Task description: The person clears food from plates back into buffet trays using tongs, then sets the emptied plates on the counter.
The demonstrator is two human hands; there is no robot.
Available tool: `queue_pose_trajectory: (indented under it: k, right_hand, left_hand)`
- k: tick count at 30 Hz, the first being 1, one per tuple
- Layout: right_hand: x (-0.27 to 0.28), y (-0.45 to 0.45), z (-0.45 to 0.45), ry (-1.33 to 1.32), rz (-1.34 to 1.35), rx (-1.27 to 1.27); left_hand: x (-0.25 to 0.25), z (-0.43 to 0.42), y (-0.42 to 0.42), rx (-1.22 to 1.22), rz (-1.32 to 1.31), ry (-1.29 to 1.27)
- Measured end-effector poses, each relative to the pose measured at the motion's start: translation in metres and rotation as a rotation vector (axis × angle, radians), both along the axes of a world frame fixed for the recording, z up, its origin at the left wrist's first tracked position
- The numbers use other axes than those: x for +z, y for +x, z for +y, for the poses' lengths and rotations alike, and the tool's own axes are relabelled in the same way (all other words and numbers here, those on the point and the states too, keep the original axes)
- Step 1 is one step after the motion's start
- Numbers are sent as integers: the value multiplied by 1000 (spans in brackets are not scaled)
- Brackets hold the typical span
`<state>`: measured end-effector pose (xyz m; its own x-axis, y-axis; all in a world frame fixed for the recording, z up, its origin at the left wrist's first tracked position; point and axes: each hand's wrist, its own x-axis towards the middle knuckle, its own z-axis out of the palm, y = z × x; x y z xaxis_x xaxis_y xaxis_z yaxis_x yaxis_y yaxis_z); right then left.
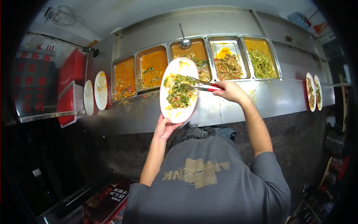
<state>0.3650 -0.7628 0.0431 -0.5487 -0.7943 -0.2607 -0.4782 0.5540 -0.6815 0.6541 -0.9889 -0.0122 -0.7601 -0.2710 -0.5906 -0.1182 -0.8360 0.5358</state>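
Observation:
My left hand [166, 128] grips the near end of a white oval plate [166, 109] with a red outer edge, holding it tilted over the counter's front. Chopped green vegetables with yellow and red bits [178, 91] lie on the plate. In my right hand [232, 92] are tongs [209, 89] with red-and-black handles. Their dark tips reach onto the greens from the right; whether they pinch any food I cannot tell. Behind the plate, a metal pan [197, 45] of food in orange liquid is partly hidden, with a ladle [185, 43] in it.
More food pans stand in the row: orange soupy ones [124, 74] to the left, a mixed chopped dish [228, 67] and green vegetables [263, 61] to the right. Used oval plates [101, 93] stand far left, plates with food [310, 91] far right. Spilled bits dot the steel counter [238, 106].

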Motion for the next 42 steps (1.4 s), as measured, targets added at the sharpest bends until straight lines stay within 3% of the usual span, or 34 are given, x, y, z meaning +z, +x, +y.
queue_pose_trajectory:
  k: [3, 11, 27, 42]
  right_hand:
    - [9, 12, -9, 150, 265, -31]
    - [-9, 29, -25, 62, 530, -91]
    - [-39, 12, -42, -37, 727, -79]
    - [-74, -11, -66, -36, 747, -188]
  left_hand:
    - [-1, -1, -3, 7, 33, 15]
    - [-2, -2, -5, -3, 21, 24]
    - [-12, -8, 0, 23, 44, 74]
    - [3, -10, 1, -18, 58, 86]
